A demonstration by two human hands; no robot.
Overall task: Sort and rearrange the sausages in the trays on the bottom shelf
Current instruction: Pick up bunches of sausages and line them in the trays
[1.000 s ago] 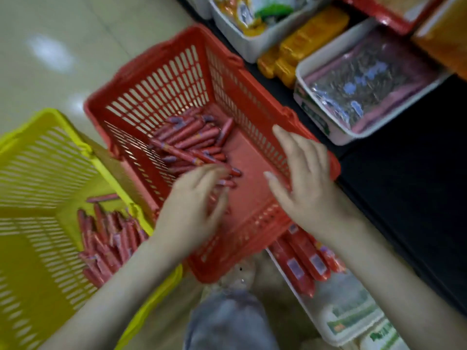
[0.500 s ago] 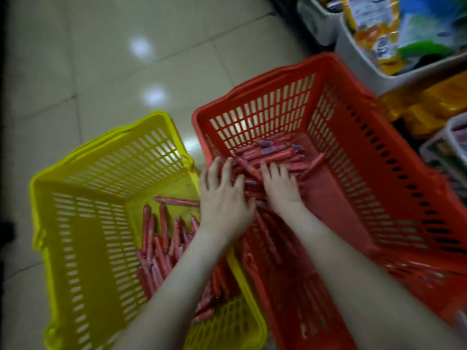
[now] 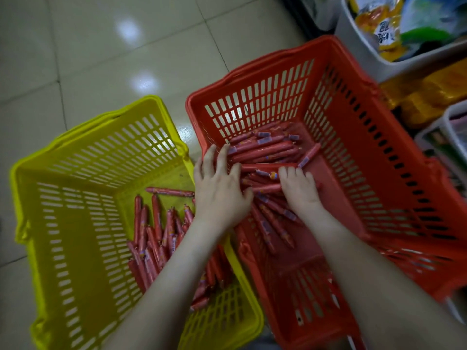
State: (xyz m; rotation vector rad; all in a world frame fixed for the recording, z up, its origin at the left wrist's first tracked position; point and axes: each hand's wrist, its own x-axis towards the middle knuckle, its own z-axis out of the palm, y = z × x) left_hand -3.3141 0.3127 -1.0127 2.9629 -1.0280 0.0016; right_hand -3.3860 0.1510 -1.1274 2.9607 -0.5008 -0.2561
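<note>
Two baskets stand side by side on the tiled floor. The red basket (image 3: 353,137) holds a loose pile of red-wrapped sausages (image 3: 265,150) at its far left. The yellow basket (image 3: 75,223) has several more sausages (image 3: 151,238) heaped against its right wall. Both my hands are inside the red basket. My left hand (image 3: 218,190) lies on the pile's left side with fingers spread and straight. My right hand (image 3: 299,188) sits to its right, fingers curled down over a few sausages. My arms hide the sausages beneath them.
A white tub (image 3: 366,54) of snack packets and stacked yellow packs (image 3: 429,92) fill the shelf at upper right, close behind the red basket. Another white tray (image 3: 452,127) shows at the right edge. Glossy floor tiles (image 3: 101,46) stretch to the left and beyond.
The view swung left from the shelf to both baskets. My hands moved deeper into the red basket onto the pile, and my right fingers have curled over the sausages.
</note>
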